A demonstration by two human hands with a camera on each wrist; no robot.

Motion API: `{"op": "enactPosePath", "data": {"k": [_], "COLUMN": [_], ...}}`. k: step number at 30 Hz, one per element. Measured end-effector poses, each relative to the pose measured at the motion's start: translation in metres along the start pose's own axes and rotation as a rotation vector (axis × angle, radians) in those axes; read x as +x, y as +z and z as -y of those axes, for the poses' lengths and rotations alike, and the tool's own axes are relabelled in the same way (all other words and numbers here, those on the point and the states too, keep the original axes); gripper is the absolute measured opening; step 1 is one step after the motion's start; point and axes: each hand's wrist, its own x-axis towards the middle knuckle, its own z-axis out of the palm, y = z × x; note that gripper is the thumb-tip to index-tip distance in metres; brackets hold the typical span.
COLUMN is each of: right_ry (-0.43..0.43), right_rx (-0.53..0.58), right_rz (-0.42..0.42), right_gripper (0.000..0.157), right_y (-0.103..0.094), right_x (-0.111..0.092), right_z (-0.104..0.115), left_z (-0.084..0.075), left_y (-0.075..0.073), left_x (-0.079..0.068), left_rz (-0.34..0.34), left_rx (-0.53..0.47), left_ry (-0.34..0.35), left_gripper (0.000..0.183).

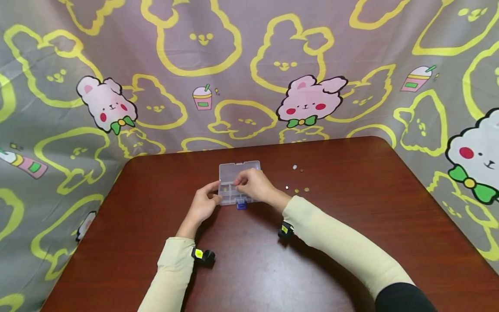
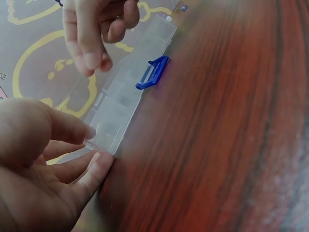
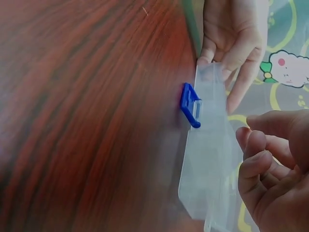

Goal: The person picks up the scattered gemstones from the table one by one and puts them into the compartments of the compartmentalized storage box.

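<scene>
A clear plastic compartment box [image 1: 230,200] lies on the table with its lid [image 1: 238,171] raised at the back. Its blue latch [image 2: 153,73] hangs off the front edge. At the box's left end, my left hand [image 1: 203,203] grips the corner, thumb against fingers. Over the compartments hovers my right hand [image 1: 255,184], thumb and index fingertip brought together and the other fingers curled. A tiny shiny piece [image 2: 117,18] glints among those curled fingers in the left wrist view. What sits between the fingertips is too small to make out.
Right of the box, several tiny pieces lie scattered on the brown table [image 1: 351,216], among them a white one [image 1: 294,167] and a yellowish one [image 1: 306,189]. A patterned curtain [image 1: 241,56] hangs behind the table and at both sides.
</scene>
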Motion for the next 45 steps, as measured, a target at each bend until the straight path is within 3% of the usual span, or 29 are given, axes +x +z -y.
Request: {"op": "enactPosePath", "data": {"k": [9, 45], "right_ry": [-0.035, 0.055], "right_rx": [-0.006, 0.017], "right_rz": [-0.016, -0.042], "right_gripper": [0.003, 0.009], "right_y": [-0.017, -0.080], "right_x": [-0.024, -0.134], "right_z": [-0.010, -0.060], "left_z": [0.002, -0.003], "left_y": [0.000, -0.001], "left_x": [0.000, -0.002], "left_rz": [-0.003, 0.014], "left_rx": [-0.005, -0.016], "left_ry": [0.012, -0.007], "left_gripper": [0.050, 0.050]}}
